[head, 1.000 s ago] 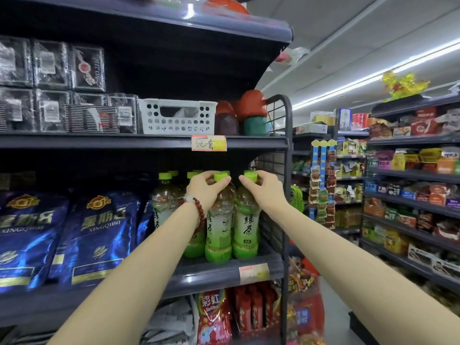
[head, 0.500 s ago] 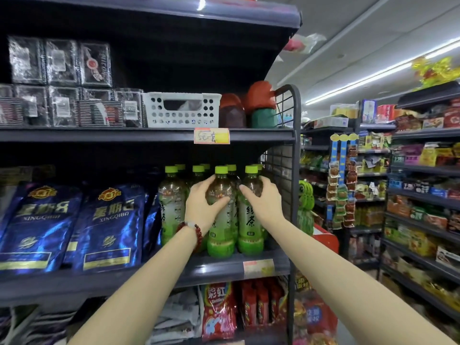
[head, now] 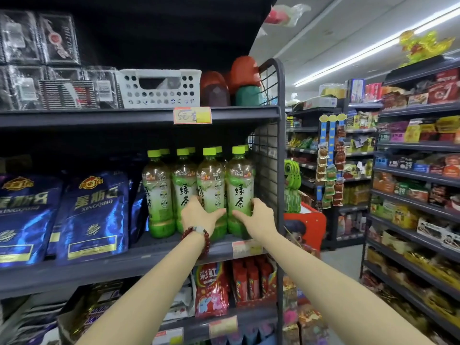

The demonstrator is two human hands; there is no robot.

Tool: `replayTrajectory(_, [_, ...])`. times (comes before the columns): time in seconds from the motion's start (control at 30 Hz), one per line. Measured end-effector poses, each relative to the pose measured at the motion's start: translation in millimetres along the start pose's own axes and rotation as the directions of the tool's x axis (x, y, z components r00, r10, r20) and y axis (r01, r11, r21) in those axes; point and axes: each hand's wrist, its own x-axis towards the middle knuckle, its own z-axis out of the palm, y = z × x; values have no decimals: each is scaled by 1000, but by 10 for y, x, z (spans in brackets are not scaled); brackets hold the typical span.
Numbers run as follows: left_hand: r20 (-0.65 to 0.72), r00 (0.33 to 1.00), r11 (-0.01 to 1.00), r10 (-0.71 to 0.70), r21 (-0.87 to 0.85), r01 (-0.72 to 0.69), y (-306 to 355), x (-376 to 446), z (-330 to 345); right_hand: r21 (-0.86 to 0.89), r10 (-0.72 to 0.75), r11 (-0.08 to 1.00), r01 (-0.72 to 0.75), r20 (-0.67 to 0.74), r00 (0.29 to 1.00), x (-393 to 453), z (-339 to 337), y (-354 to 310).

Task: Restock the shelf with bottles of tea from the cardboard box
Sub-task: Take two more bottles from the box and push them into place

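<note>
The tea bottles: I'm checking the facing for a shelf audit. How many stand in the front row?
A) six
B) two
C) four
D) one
C: four green-capped tea bottles line the shelf edge, with more caps showing behind; the left hand and right hand rest on the two rightmost.

A shop aisle under fluorescent ceiling strips (head: pixel 368 49) at upper right, with stocked snack shelving (head: pixel 418 180) lining the frame's right side.
</note>
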Motion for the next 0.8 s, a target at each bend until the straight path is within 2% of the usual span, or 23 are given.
replayTrajectory(0.13, [-26,999,998,38,-49,-39,-30,-10,65,52,11,999,-6,-105,994,4,55,77])
replayTrajectory(0.3, [-10,999,996,35,-82,-36,14,36,155,66,14,998,-4,-157,988,57,115,134])
replayTrajectory(0.8, [28,999,994,-46,-103,48,61,369,426,62,3,998,-1,-40,999,406,35,161])
